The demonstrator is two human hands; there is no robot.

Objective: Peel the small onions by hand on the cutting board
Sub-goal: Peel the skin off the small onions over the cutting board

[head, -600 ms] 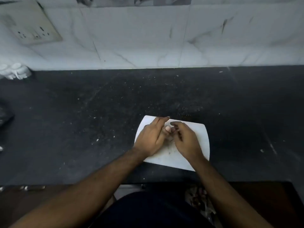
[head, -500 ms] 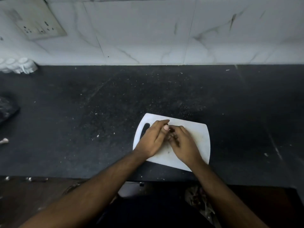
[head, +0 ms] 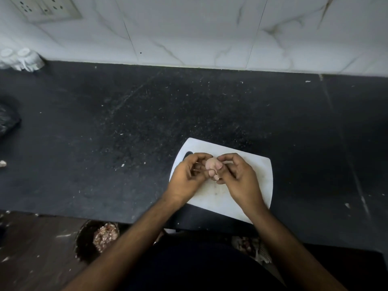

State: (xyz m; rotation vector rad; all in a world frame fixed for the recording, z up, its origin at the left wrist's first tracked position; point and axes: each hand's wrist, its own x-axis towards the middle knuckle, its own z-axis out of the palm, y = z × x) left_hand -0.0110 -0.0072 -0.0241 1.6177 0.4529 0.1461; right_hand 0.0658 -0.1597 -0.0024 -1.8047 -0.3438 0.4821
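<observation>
Where hands (head: pixel 241 181) meet, unlabelled onion (head: pixel 210 164).

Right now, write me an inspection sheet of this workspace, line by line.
Surface: dark stone counter, speckled with pale crumbs and scuffs.
Job's things: white cutting board near the front edge; one small pale onion held above it.
Clutter: white ribbed items at the back left; a dark object at the left edge; a pale scrap nearby.
Hands: left hand and right hand both pinch the onion between the fingertips.
Cables: nothing seen.
Surroundings: marble-tiled wall with a socket panel; below the counter, a dark bowl holding reddish peelings.
</observation>
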